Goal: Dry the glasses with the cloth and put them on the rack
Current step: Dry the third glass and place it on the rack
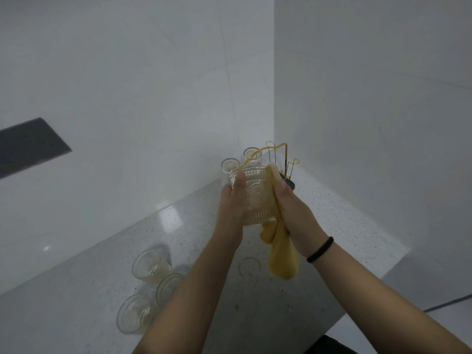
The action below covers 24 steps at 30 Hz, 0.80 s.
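Both hands were on one ribbed glass (258, 198): left hand (231, 208) gripping it, right hand (293, 213) pressing the yellow cloth (281, 254) against it. Drying step, I'd say; next it goes onto the gold wire rack (277, 154) just beyond them.

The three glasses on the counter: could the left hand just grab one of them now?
Probably not yet. The left hand holds the ribbed glass against the yellow cloth. The three glasses stand uncovered below its forearm, so nothing blocks them.

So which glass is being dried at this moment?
Start at the gold wire rack in the counter's far corner. Just in front of it, the left hand holds a clear ribbed glass tumbler, with a yellow cloth pressed against it. Unlike the others, it is held off the counter.
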Available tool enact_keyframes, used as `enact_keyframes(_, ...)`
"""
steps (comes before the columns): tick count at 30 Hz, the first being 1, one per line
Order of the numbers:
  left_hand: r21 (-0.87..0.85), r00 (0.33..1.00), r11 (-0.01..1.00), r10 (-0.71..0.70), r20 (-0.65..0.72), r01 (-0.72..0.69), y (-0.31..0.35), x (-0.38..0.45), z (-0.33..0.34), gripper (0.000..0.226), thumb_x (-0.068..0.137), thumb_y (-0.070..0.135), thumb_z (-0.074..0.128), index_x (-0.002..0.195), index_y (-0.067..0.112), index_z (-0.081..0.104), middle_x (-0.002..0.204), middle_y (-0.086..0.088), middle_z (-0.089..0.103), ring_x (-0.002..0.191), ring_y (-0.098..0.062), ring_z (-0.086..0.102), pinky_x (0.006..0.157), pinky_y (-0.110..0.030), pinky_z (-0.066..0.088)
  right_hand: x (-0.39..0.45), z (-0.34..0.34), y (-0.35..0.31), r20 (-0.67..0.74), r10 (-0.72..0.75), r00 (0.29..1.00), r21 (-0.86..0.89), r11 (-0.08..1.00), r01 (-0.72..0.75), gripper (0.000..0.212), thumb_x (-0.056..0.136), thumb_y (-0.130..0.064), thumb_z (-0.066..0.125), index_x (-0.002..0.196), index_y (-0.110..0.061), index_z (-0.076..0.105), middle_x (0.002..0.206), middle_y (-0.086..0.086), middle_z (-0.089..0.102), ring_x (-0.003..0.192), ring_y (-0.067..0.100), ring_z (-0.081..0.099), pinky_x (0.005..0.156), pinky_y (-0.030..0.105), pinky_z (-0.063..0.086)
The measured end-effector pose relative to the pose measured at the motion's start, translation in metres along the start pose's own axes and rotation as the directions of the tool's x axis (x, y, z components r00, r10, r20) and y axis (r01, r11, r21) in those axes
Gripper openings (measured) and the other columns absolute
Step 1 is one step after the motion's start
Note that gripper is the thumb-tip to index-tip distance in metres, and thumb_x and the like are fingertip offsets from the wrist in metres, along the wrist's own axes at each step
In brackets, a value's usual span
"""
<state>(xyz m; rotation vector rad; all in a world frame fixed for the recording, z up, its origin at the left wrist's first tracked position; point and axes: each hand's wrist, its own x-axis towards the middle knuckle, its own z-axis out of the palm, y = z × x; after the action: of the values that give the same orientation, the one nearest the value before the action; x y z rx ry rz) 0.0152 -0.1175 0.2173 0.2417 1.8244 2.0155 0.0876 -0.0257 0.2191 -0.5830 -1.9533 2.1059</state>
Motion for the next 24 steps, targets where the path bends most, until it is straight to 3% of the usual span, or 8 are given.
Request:
enact_keyframes(2,0.137,0.992,0.990,-0.013,-0.123,0.030,0.000,0.001,0.003,0.060,0.092,0.064,0.036,0.118,0.015,0.059,0.109,-0.007,0.070,0.095,-0.022,0.070,0.076,-0.035,0.059,-0.002,0.006,0.004,0.020,-0.090,0.996,-0.032,0.995,0.090,0.060,0.086,-0.067,0.023,0.139,-0.039,0.032,0.136,0.000,0.051,0.113,0.017,0.053,0.089,0.034,0.050)
enact_keyframes(4,0.149,0.995,0.989,0.006,-0.095,0.008,-0.001,-0.003,0.005,0.062,0.090,0.068,0.033,0.117,0.020,0.059,0.109,-0.005,0.070,0.096,-0.021,0.069,0.079,-0.035,0.058,-0.004,0.014,0.009,0.029,-0.197,0.980,-0.036,0.980,0.198,0.062,0.085,-0.067,0.024,0.142,-0.044,0.019,0.150,-0.004,0.031,0.125,0.015,0.040,0.093,0.026,0.042)
enact_keyframes(7,0.032,0.998,0.998,0.058,0.006,-0.059,0.003,-0.008,0.003,0.052,0.080,0.063,0.059,0.112,0.022,0.065,0.105,-0.007,0.073,0.094,-0.024,0.072,0.081,-0.040,0.059,-0.010,0.022,0.012,0.030,-0.269,0.963,-0.082,0.959,0.270,0.057,0.087,-0.063,0.023,0.141,-0.046,0.015,0.153,-0.013,0.021,0.138,0.010,0.027,0.113,0.040,0.029)
enact_keyframes(9,-0.051,0.996,0.997,0.065,0.067,-0.062,0.003,-0.012,0.000,0.046,0.079,0.053,0.063,0.112,0.020,0.066,0.104,-0.009,0.074,0.094,-0.026,0.072,0.079,-0.042,0.059,-0.009,0.016,0.006,0.011,-0.168,0.986,-0.060,0.984,0.168,0.055,0.087,-0.064,0.024,0.139,-0.045,0.029,0.142,-0.009,0.043,0.121,0.014,0.051,0.102,0.049,0.042)
enact_keyframes(12,-0.081,0.994,0.996,0.049,0.097,-0.042,0.002,-0.015,0.002,0.049,0.074,0.057,0.059,0.109,0.024,0.066,0.099,-0.002,0.076,0.092,-0.022,0.073,0.073,-0.041,0.060,-0.001,0.003,-0.008,-0.037,0.025,0.999,0.046,0.999,-0.023,0.053,0.090,-0.060,0.025,0.125,-0.032,0.052,0.119,-0.001,0.062,0.109,0.021,0.059,0.096,0.049,0.046)
enact_keyframes(17,-0.175,0.998,0.985,0.012,0.063,-0.001,0.009,-0.008,-0.005,0.046,0.081,0.060,0.052,0.104,0.023,0.067,0.105,-0.009,0.074,0.102,-0.032,0.069,0.086,-0.048,0.055,-0.028,0.018,-0.001,0.025,-0.056,0.998,-0.009,0.998,0.056,0.049,0.094,-0.049,0.023,0.135,-0.029,0.040,0.101,-0.008,0.055,0.075,0.002,0.054,0.064,0.013,0.049)
enact_keyframes(20,-0.161,0.994,0.987,0.024,0.107,-0.007,0.007,-0.011,-0.005,0.046,0.080,0.059,0.050,0.104,0.025,0.068,0.104,-0.006,0.074,0.099,-0.028,0.071,0.083,-0.046,0.056,-0.018,0.012,-0.007,0.011,-0.077,0.997,-0.037,0.996,0.077,0.049,0.093,-0.051,0.021,0.134,-0.032,0.042,0.118,-0.002,0.057,0.103,0.018,0.057,0.092,0.034,0.049)
enact_keyframes(24,-0.137,0.995,0.990,-0.007,0.100,0.021,0.008,-0.013,0.001,0.046,0.073,0.062,0.050,0.101,0.029,0.067,0.098,0.000,0.076,0.096,-0.023,0.072,0.080,-0.045,0.058,-0.004,0.000,-0.013,-0.040,0.050,0.998,0.104,0.994,-0.045,0.051,0.092,-0.053,0.030,0.129,-0.024,0.051,0.116,0.002,0.062,0.108,0.024,0.059,0.095,0.046,0.048)
